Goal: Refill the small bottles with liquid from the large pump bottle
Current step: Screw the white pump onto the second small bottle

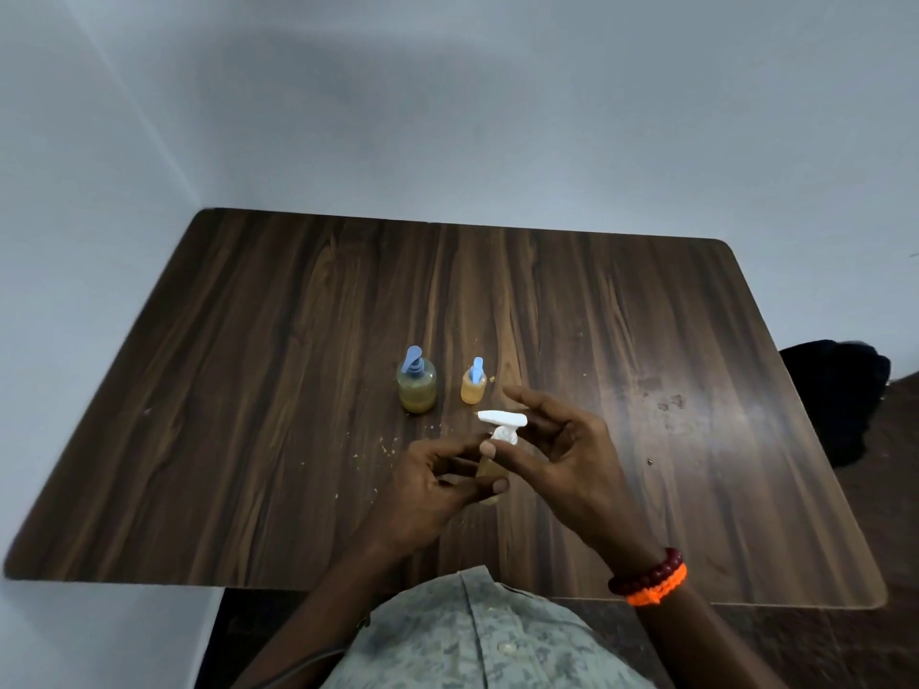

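My left hand (432,482) grips the amber body of a bottle (490,470) just above the table's near middle. The bottle's white pump top (502,424) points left. My right hand (557,450) curls around that pump, thumb on its collar and fingers behind the head, index finger lifted. Much of the bottle's body is hidden by my fingers. Farther back stand two upright bottles with blue pump tops: a wider one (416,384) on the left and a smaller orange one (473,385) to its right, both holding yellowish liquid.
The dark wooden table (248,390) stands against grey walls at the back and left. Small crumbs or drips (388,447) dot the surface near my hands. A dark bundle (840,390) lies off the table's right edge.
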The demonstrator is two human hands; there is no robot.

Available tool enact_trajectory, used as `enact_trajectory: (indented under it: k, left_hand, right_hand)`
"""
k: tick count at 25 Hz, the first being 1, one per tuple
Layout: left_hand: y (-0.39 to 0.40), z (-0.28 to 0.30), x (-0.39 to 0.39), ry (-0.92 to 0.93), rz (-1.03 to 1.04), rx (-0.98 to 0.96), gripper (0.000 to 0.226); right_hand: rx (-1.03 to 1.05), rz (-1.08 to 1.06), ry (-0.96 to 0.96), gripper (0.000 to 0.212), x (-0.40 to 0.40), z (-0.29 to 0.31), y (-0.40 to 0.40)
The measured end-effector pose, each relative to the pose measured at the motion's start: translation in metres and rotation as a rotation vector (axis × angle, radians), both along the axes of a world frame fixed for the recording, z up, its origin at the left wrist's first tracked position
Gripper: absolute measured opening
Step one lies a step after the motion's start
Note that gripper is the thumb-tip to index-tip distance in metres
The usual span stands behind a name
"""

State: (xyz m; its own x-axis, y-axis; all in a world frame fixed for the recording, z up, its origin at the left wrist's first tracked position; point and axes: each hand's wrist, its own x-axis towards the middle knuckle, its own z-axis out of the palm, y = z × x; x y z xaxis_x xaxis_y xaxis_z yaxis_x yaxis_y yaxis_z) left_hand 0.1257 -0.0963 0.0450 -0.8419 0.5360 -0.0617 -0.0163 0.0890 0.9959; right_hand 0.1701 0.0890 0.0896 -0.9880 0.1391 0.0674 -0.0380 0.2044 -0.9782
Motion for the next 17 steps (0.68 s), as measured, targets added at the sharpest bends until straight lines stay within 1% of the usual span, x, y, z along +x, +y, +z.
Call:
enact_trajectory:
  k: [1,3,6,8,11,14,17]
  left_hand:
    - [0.001,0.0,0.0,0.004,0.003,0.002,0.04]
    - [0.006,0.002,0.003,0.038,0.037,-0.018,0.041]
    - [0.017,0.0,0.01,0.04,0.099,-0.019,0.05]
    - [0.028,-0.003,0.016,0.04,0.158,-0.032,0.046]
    - [0.045,-0.01,0.022,0.066,0.218,-0.056,0.035]
    - [0.06,-0.019,0.024,0.049,0.24,-0.107,0.038]
    - [0.073,-0.023,0.026,0.082,0.25,-0.185,0.037]
  right_hand:
    - [-0.022,0.044,-0.025,0.049,0.001,0.0,0.006]
    - [0.011,0.078,-0.052,0.044,0.002,0.0,0.015]
    - [0.131,0.042,-0.029,0.039,0.002,0.002,0.02]
    - [0.207,0.008,-0.01,0.035,-0.002,0.004,0.024]
    - [0.233,-0.094,-0.004,0.035,-0.004,-0.003,0.031]
    - [0.222,-0.17,-0.037,0.032,-0.003,-0.017,0.043]
    - [0.245,-0.162,-0.07,0.039,0.004,-0.03,0.052]
